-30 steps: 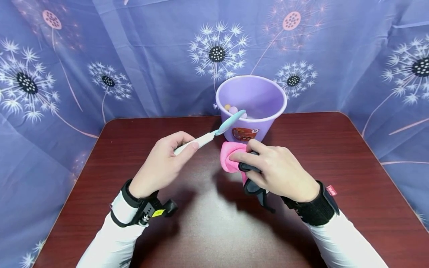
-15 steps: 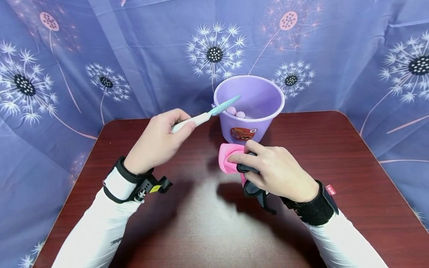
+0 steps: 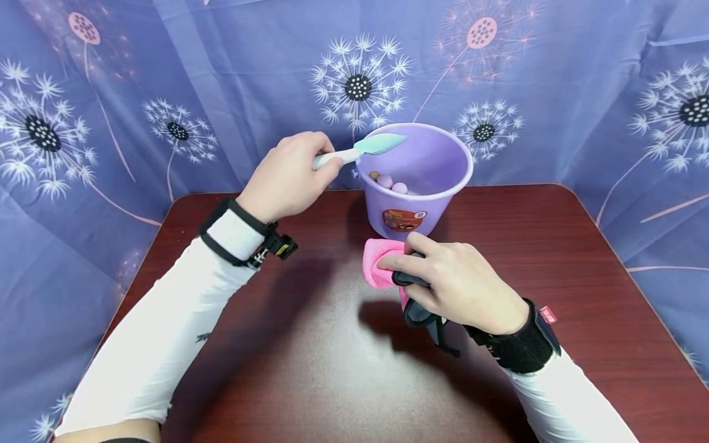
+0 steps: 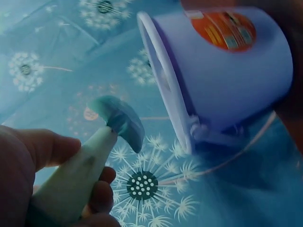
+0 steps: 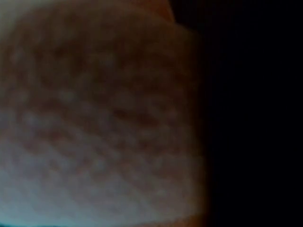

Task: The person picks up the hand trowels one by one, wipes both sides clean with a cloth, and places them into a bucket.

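My left hand (image 3: 293, 174) grips the white handle of a small shovel (image 3: 382, 144) between thumb and fingers. Its teal blade hangs over the left rim of a purple bucket (image 3: 460, 184). In the left wrist view, the shovel (image 4: 80, 172) points toward the bucket (image 4: 227, 71), apart from it. Several small balls (image 3: 384, 181) lie inside at the left. My right hand (image 3: 456, 280) holds a folded pink cloth (image 3: 379, 261) in front of the bucket, together with a black item (image 3: 422, 312) that looks like sunglasses, partly hidden by the fingers.
The bucket stands at the back of a dark red wooden table (image 3: 310, 381). Directly behind it hangs a blue dandelion-patterned curtain (image 3: 266, 80), which also covers both sides. The right wrist view is blurred by something close to the lens.
My left hand has risen and moved toward the back, carrying the shovel from in front of the bucket to above its rim. My right hand stays nearly still with the cloth.
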### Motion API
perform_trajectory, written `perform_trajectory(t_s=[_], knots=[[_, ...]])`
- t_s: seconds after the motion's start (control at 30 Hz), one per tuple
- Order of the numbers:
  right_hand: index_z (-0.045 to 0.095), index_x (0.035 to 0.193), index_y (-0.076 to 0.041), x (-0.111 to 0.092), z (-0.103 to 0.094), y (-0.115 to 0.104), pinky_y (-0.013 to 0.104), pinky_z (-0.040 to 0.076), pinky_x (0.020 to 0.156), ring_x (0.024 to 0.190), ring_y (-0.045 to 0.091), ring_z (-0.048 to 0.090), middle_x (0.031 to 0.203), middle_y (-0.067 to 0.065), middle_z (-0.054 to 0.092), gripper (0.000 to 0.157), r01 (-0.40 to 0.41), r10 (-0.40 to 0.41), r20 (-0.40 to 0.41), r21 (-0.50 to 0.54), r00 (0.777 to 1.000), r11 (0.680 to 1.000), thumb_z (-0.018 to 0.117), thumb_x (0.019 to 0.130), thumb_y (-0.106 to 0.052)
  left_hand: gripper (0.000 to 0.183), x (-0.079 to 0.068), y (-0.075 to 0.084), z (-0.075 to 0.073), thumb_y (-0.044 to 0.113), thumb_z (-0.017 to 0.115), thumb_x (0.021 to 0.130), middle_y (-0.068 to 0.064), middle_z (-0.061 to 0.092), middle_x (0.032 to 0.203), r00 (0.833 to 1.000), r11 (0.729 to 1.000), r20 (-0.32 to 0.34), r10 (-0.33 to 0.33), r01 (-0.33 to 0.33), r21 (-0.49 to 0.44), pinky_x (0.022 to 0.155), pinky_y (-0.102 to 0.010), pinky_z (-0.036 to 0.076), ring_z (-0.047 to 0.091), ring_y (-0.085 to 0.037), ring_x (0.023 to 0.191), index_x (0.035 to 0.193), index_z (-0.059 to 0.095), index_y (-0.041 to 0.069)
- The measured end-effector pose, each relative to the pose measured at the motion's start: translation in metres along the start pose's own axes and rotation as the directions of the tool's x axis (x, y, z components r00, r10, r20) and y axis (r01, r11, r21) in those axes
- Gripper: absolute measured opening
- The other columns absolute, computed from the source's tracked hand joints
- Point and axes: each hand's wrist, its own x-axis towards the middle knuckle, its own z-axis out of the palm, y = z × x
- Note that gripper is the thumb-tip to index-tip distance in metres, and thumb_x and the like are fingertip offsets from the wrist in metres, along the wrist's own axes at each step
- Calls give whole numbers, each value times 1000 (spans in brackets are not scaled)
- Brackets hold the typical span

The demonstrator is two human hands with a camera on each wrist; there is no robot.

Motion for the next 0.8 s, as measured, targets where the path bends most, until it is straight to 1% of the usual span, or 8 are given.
perform_trajectory(t_s=[0.07, 0.2, 0.3, 0.4, 0.6, 0.7, 0.8], knots=[[74, 121, -26, 0, 0, 0, 26, 33, 47, 52, 7, 35, 91, -5, 47, 42, -4, 4, 2, -2, 1000, 1000, 69, 83, -8, 24, 10, 1, 0, 30, 58, 107, -7, 60, 96, 1000, 999, 23, 6, -7, 46, 73, -41, 47, 57, -25, 82, 106, 70, 9], [74, 122, -27, 0, 0, 1, 26, 32, 46, 51, 7, 34, 91, -6, 48, 42, -9, 9, 11, 2, 1000, 1000, 69, 84, -9, 26, 30, 4, 0, 30, 56, 107, -7, 57, 101, 997, 992, 74, 8, -18, 123, 77, -42, 48, 56, -27, 86, 105, 69, 8], [74, 122, -27, 0, 0, 1, 26, 32, 46, 51, 6, 34, 91, -6, 48, 42, -10, 10, 16, 3, 1000, 1000, 70, 84, -10, 28, 45, 6, 2, 30, 54, 107, -9, 55, 104, 993, 986, 113, 19, -38, 164, 79, -43, 48, 55, -28, 88, 106, 69, 7], [74, 121, -27, 0, 0, 1, 26, 32, 46, 51, 7, 34, 91, -6, 48, 42, -8, 8, 13, -1, 1000, 1000, 69, 83, -9, 29, 59, 6, 5, 30, 53, 108, -10, 55, 108, 986, 980, 163, 32, -63, 188, 85, -43, 47, 54, -28, 94, 108, 70, 6], [74, 121, -27, -1, 0, 1, 25, 31, 46, 51, 7, 32, 90, -7, 47, 42, -6, 6, 13, 2, 1000, 1000, 68, 83, -9, 32, 85, 7, 16, 29, 53, 108, -12, 57, 114, 965, 973, 261, 25, -83, 215, 93, -42, 46, 53, -27, 105, 113, 72, 4], [74, 121, -27, -1, -1, 1, 26, 31, 46, 51, 7, 33, 91, -7, 47, 42, -4, 4, 12, 2, 1000, 1000, 68, 83, -9, 32, 95, 9, 25, 29, 53, 108, -12, 59, 117, 956, 969, 294, 11, -82, 232, 94, -41, 47, 54, -26, 107, 115, 72, 3], [74, 121, -27, -1, -1, 1, 26, 32, 46, 52, 7, 34, 91, -6, 48, 42, -2, 2, 13, 3, 1000, 1000, 70, 83, -9, 32, 103, 13, 34, 28, 54, 107, -12, 60, 118, 948, 962, 318, 2, -89, 257, 95, -43, 48, 55, -26, 108, 114, 72, 2]])
